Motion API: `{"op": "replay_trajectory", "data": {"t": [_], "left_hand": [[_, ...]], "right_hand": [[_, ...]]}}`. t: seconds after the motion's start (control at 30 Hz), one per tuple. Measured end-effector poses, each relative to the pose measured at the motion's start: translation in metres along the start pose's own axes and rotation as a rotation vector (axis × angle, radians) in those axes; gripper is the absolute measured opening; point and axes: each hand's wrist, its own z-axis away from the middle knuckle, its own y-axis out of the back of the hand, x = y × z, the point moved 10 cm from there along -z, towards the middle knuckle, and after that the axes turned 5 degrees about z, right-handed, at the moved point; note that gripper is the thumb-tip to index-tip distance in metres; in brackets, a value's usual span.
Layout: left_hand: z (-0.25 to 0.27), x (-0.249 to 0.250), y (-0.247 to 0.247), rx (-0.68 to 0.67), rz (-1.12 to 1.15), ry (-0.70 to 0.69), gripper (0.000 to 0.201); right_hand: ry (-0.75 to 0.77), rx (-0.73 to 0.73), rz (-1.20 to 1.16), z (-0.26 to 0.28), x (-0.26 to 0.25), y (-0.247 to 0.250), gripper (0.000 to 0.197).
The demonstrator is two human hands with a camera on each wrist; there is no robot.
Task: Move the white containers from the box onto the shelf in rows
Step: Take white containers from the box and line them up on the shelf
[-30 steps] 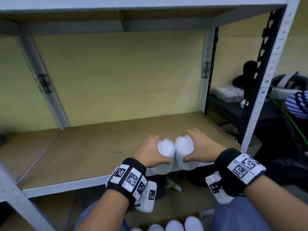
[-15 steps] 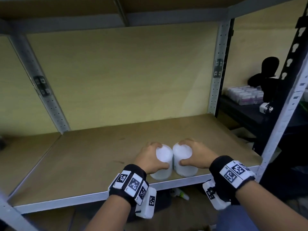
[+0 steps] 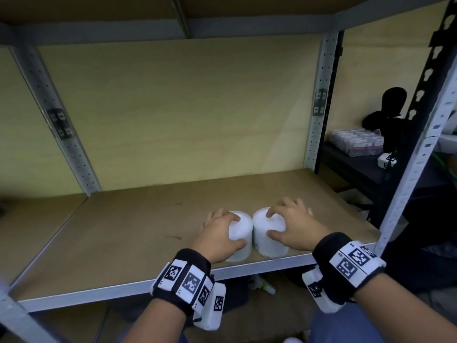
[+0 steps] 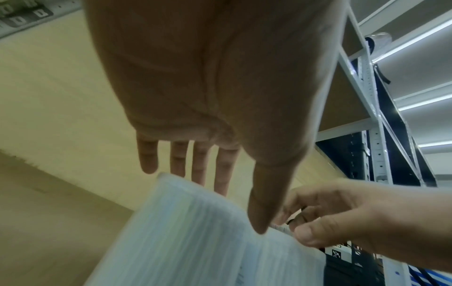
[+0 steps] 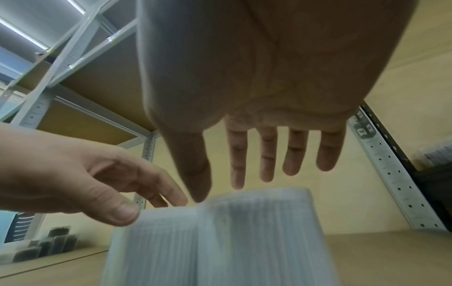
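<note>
Two white ribbed containers stand upright and touching near the front edge of the brown shelf board (image 3: 138,233). My left hand (image 3: 238,230) hovers over the left container (image 3: 241,246) with spread, nearly straight fingers and its thumb at the rim. My right hand (image 3: 270,224) is likewise spread over the right container (image 3: 269,246). In the left wrist view the left hand (image 4: 239,211) has straight fingers just above the container (image 4: 186,232). The right wrist view shows the right hand (image 5: 217,191) open above its container (image 5: 220,241). The box itself is out of view.
Grey perforated uprights (image 3: 317,115) and an upper shelf frame the bay. A white container top (image 3: 293,340) shows at the bottom edge. A small bottle (image 3: 262,285) lies on the floor under the shelf. A black rack with small boxes (image 3: 356,142) stands to the right.
Both hands carried the two containers over the shelf's front edge and set them down side by side. Their fingers have since straightened off the containers' sides.
</note>
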Motion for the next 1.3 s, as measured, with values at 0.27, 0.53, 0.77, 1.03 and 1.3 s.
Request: {"op": "replay_trajectory", "data": {"t": [0.27,0.53,0.77,1.03,1.3], "left_hand": [[0.009,0.010,0.008,0.073,-0.049,-0.056,0.033],[-0.008,0.006,0.005,0.070,-0.061,-0.069,0.032],[-0.054,-0.003,0.004,0.063,-0.046,-0.033,0.032],[-0.114,-0.009,0.007,0.092,-0.030,-0.023,0.033],[-0.173,-0.015,0.007,0.097,0.001,0.013,0.029]], "right_hand": [[0.082,-0.055,0.011,0.002,-0.008,-0.006,0.025],[0.030,-0.055,0.017,-0.014,0.001,-0.008,0.024],[-0.026,-0.040,0.002,-0.055,0.013,-0.008,0.026],[-0.076,-0.050,0.000,-0.125,0.036,-0.013,0.024],[-0.115,0.000,-0.027,-0.184,0.057,-0.014,0.022]]}}
